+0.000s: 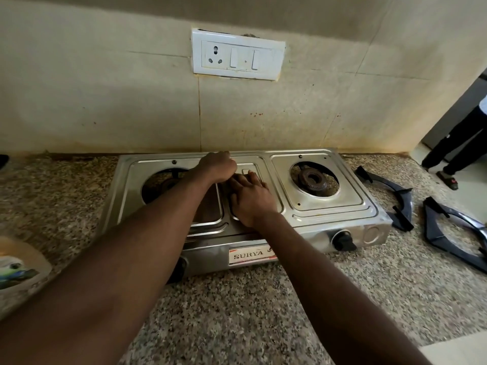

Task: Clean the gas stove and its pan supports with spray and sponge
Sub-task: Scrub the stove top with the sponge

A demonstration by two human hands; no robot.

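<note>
A steel two-burner gas stove stands on the granite counter against the wall. Both pan supports are off it: one dark support and a second lie on the counter to its right. My left hand is curled at the stove's rear rim in the middle, fingers hooked over the back edge. Just in front of it, my right hand lies flat with straight fingers on the centre panel. Whether anything is under the palm is hidden. The right burner is bare; my left arm partly covers the left burner.
A blurred bottle-like thing with a label sits at the left edge. A black knob sticks out of the stove's front. A white socket plate is on the tiled wall. A person's legs stand at the far right.
</note>
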